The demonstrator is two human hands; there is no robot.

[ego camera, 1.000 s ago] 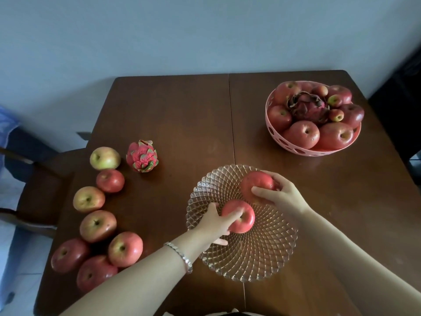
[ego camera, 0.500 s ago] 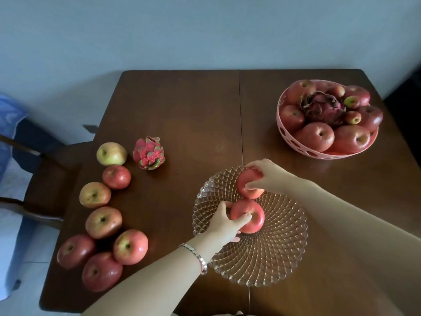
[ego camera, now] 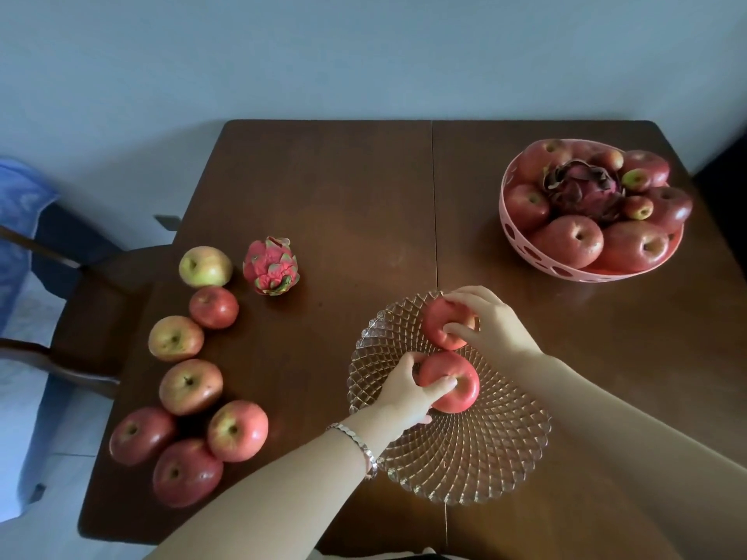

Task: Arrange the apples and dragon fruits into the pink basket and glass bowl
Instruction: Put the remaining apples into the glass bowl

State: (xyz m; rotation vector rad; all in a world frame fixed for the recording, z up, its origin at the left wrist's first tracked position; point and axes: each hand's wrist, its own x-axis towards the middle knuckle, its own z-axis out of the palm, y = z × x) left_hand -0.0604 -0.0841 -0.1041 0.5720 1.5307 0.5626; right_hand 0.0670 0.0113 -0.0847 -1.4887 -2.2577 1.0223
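Roughly halfway: your left grip and right grip each clasp a red apple inside the faceted glass bowl. Round pink plastic basket, far right, looks full; seven apples and a pink dragon fruit remain left on the dark wooden tabletop.

A dark brown wooden desk fills the middle of the frame, with a seam running down its centre. Behind it, a plain pale blue-grey wall spans the top. At the left edge, a dark wooden chair stands tucked against the desk, and a blue cloth lies beyond it.
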